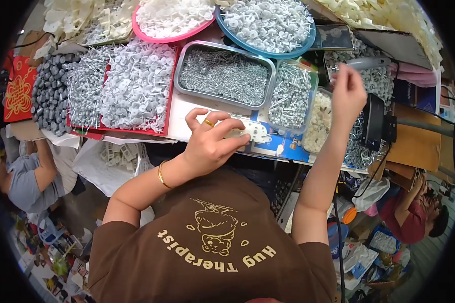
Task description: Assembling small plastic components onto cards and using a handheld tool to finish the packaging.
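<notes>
My left hand [215, 139] is at the table's front edge, a gold ring on one finger and a bracelet at the wrist. Its thumb and forefinger close on a flat white plastic piece [259, 132] with small holes; part of it is hidden under the fingers. A metal pin or screw seems to lie at its right end. Farther right, my right hand [350, 91] is raised with its fingers closed around the front end of a grey electric screwdriver [369, 63]. The fingertips are partly hidden. Below this hand lies a clear tub of small cream parts [317, 121].
A metal tray of small screws [222, 76] and a clear tub of longer screws [289, 93] stand ahead. Pink [174, 20] and blue [268, 25] basins hold white parts. A red tray [169, 101] sits left; a black box [374, 121] stands right. Other people sit at both sides.
</notes>
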The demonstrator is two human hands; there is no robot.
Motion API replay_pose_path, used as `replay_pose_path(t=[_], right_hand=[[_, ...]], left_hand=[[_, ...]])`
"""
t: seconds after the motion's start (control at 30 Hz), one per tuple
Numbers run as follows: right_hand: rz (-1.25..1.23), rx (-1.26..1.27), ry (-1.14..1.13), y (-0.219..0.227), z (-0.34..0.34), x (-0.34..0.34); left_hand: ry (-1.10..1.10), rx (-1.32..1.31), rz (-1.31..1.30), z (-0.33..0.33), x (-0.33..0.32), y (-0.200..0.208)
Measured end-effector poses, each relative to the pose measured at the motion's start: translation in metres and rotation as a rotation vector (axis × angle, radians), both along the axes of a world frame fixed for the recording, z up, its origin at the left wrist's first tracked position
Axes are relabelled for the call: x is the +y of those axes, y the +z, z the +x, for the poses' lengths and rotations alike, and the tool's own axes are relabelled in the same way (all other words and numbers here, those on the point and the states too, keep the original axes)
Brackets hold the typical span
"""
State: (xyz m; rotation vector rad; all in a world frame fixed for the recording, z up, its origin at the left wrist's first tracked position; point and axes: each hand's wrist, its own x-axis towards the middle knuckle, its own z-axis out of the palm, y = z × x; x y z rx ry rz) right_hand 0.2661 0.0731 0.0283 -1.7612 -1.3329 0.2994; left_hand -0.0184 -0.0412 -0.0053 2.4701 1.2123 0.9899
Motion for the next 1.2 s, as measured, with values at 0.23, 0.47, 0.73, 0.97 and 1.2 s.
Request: replay_pose_path(t=[0.23,0.47,0.73,0.97,1.2], right_hand=[[-0.188,-0.424,-0.38,-0.026,0.1,0.087],[0.178,-0.057,-0.279,-0.065,0.122,0.091],[0.342,0.215,0.101,-0.028,0.048,0.05],[0.627,0.442,0.151,0.051,0.015,0.01],[0.213,1.121,0.552,0.057,-0.06,-0.069]], left_hand=[[0.051,0.001,0.066,0.008,0.002,0.0],[0.131,0.038,0.093,-0.007,0.023,0.036],[0.046,0.099,0.009,-0.023,0.109,-0.025],[0.054,-0.005,-0.057,-0.025,0.111,-0.022],[-0.111,-0.146,-0.15,-0.002,0.06,0.014]])
